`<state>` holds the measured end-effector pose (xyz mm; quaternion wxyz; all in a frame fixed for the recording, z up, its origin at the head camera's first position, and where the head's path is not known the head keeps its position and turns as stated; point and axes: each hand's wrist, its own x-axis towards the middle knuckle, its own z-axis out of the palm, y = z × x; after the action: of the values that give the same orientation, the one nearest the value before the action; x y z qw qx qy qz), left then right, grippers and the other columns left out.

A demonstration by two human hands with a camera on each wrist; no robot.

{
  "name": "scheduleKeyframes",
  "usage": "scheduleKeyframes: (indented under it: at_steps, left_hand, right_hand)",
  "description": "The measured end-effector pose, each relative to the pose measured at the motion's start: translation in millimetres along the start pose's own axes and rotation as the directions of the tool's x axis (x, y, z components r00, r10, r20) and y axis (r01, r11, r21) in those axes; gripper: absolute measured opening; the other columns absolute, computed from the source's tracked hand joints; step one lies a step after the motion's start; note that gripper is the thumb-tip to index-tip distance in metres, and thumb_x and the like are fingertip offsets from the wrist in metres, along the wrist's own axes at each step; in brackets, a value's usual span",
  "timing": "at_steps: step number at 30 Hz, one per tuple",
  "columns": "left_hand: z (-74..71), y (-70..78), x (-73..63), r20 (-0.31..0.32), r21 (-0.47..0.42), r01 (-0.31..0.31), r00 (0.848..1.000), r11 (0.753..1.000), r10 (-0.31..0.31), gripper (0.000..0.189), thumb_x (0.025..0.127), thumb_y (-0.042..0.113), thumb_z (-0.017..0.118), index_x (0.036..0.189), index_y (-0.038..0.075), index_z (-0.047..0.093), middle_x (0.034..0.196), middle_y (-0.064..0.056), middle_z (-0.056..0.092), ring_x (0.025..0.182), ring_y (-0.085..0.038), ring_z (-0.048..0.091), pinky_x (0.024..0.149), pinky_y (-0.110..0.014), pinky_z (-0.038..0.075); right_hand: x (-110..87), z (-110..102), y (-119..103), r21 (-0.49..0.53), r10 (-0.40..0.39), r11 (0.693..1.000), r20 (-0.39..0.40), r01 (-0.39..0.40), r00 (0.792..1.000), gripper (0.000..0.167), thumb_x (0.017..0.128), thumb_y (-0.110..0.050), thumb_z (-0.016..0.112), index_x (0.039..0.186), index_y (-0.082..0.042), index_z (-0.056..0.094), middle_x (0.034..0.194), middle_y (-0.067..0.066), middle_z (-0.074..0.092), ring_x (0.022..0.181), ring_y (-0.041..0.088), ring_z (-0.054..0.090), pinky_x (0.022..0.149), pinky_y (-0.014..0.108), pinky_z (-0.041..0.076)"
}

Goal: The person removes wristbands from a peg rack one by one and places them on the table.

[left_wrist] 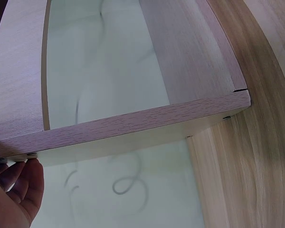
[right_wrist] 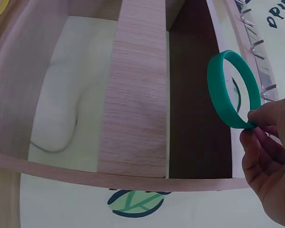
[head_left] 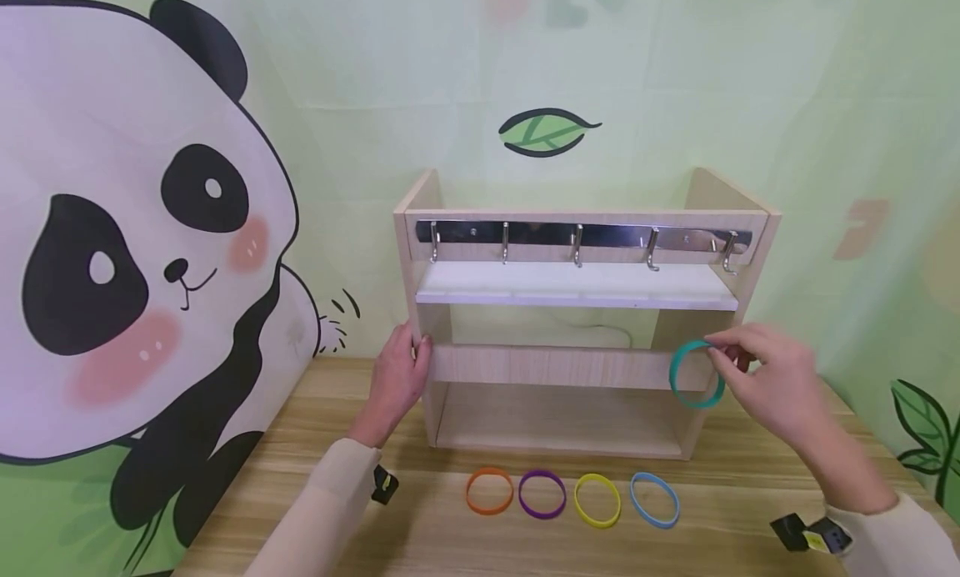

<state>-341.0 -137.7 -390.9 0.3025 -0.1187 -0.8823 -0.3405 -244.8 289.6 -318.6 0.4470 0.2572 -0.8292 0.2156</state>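
Note:
My right hand (head_left: 780, 385) pinches a teal silicone wristband (head_left: 675, 375) between thumb and fingertips, in front of the right side of a small wooden shelf (head_left: 547, 367). In the right wrist view the wristband (right_wrist: 218, 90) hangs upright near the metal hooks (right_wrist: 259, 49). At the shelf's left side panel, my left hand (head_left: 396, 381) holds the edge; the left wrist view has its fingers (left_wrist: 34, 183) against the panel's outer face. Along the shelf's top front runs a shiny rail (head_left: 540, 233) with several bare hooks.
On the wooden table (head_left: 435, 552) before the shelf lie an orange wristband (head_left: 490, 512), a purple wristband (head_left: 521, 495), a yellow wristband (head_left: 600, 525) and a light blue wristband (head_left: 663, 525) in a row. Behind stands a pale green backdrop (head_left: 360, 143) with a painted panda (head_left: 90, 143).

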Motion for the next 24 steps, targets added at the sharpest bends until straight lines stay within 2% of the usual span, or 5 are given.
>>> scheduleKeyframes:
  at_steps: [13,19,24]
  left_hand:
    - [1.1,-0.5,-0.6,0.013,-0.006,0.012,1.0,1.0,-0.011,0.028,0.098,0.023,0.044,0.116,0.004,0.054,0.1,-0.012,0.056,0.086,-0.025,0.057,0.073,-0.043,0.05]
    - [1.2,-0.3,-0.6,0.016,-0.001,0.007,1.0,1.0,-0.007,0.029,0.098,0.024,0.043,0.116,0.004,0.054,0.1,-0.012,0.056,0.086,-0.025,0.056,0.072,-0.043,0.05]
    - [0.9,-0.9,0.2,0.012,-0.009,0.005,1.0,1.0,-0.005,0.029,0.098,0.023,0.044,0.116,0.004,0.054,0.1,-0.013,0.056,0.087,-0.026,0.057,0.072,-0.043,0.05]
  right_hand:
    - [-26.5,12,13,0.01,-0.004,1.0,0.051,0.003,0.999,0.024,0.063,0.013,0.077,0.081,-0.002,0.071,0.068,-0.004,0.059,0.058,0.004,0.048,0.052,0.01,0.038]
    - [-38.0,18,14,0.011,0.036,0.999,0.087,-0.037,0.996,0.022,0.064,0.011,0.077,0.08,-0.004,0.071,0.069,-0.006,0.058,0.058,0.002,0.047,0.051,0.011,0.038]
    - [-47.4,25,15,0.033,0.034,0.999,0.105,-0.038,0.994,0.023,0.064,0.013,0.075,0.079,-0.004,0.07,0.069,-0.007,0.056,0.058,0.001,0.047,0.051,0.01,0.038]
